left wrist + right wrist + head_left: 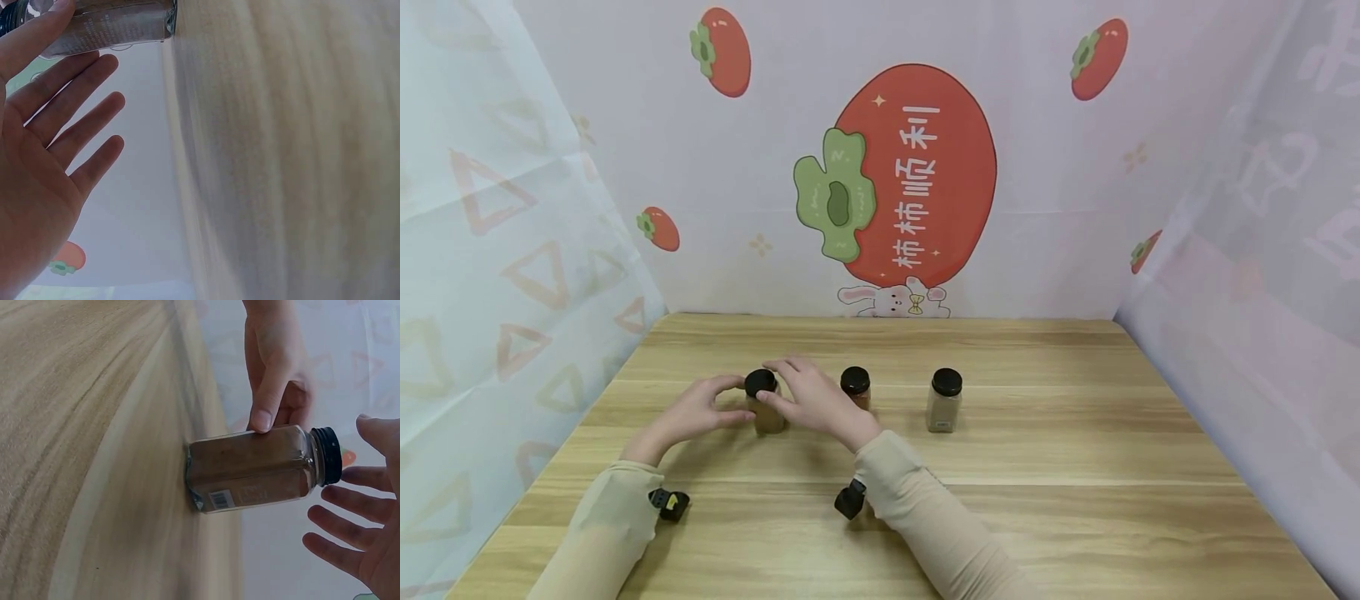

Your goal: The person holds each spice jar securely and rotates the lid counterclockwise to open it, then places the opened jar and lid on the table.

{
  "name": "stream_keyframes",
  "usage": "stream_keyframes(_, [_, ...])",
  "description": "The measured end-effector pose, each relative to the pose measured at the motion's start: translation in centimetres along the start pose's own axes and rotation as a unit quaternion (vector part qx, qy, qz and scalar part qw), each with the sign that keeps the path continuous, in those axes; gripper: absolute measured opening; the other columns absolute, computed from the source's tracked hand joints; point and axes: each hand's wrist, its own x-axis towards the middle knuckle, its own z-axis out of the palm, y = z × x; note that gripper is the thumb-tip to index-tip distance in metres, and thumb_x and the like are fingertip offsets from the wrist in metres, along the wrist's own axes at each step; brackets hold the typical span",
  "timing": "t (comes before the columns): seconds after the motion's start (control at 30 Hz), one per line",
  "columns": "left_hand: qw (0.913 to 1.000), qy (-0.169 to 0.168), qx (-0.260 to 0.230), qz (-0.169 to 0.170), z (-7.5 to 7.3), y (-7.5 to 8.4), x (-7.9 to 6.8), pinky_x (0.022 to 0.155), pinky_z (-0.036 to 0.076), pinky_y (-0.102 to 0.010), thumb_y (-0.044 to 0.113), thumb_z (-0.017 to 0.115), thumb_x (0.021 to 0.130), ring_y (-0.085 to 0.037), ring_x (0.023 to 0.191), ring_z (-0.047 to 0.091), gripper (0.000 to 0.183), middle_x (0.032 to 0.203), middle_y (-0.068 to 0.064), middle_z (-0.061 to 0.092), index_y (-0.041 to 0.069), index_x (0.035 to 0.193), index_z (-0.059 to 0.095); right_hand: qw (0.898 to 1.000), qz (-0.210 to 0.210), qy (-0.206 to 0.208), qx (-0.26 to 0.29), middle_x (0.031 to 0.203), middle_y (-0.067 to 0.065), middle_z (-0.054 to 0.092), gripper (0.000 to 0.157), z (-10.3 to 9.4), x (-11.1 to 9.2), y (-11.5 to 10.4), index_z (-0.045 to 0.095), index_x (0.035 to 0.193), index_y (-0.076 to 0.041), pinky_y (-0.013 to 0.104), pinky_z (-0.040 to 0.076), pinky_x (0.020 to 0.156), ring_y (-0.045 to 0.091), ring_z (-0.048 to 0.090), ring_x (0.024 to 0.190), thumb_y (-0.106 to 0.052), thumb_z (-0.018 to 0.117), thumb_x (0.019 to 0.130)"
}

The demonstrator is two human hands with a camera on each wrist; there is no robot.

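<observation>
A clear spice jar of brown powder with a black lid [768, 417] stands upright on the table between both hands. At its left side is my left hand [696, 410], its thumb against or very near the glass in the right wrist view; whether it presses cannot be told. The other fingers of this left hand [56, 131] are spread and fairly straight in the left wrist view. Over the right side of the lid reaches my right hand [816, 398]. In the right wrist view, the right hand's fingers [350, 525] extend loosely beside the black lid [327, 456].
Right of the hands stand a jar of reddish contents [855, 382], partly hidden by the right hand, and a jar of pale powder [943, 412]. Both have black lids. The wooden table [1075, 467] is bordered by printed cloth walls [1045, 208].
</observation>
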Motion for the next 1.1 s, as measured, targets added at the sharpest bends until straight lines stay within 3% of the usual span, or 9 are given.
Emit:
stream_keyframes(0.77, [1.0, 0.003, -0.001, 0.006, 0.0, 0.0, 0.0, 0.098, 0.043, -0.058, 0.038, 0.075, 0.079, -0.037, 0.118, 0.055, 0.05, 0.122, -0.01, 0.065, 0.012, 0.119, 0.063, 0.996, 0.008, 0.023, 0.087, 0.128, 0.001, 0.054, 0.049, 1.9, 0.9, 1.3, 0.049, 0.134, -0.015, 0.022, 0.049, 0.094, 0.019, 0.058, 0.115, -0.038, 0.059, 0.092])
stream_keyframes(1.1, [1.0, 0.002, -0.005, 0.001, -0.1, -0.2, 0.0, 0.098, 0.042, -0.058, 0.038, 0.076, 0.078, -0.036, 0.119, 0.055, 0.049, 0.122, -0.008, 0.064, 0.015, 0.119, 0.063, 0.994, 0.005, 0.039, 0.105, 0.125, -0.003, 0.055, 0.049, 2.7, 1.2, 1.7, 0.053, 0.13, -0.017, 0.02, 0.048, 0.091, 0.012, 0.057, 0.112, -0.043, 0.061, 0.09])
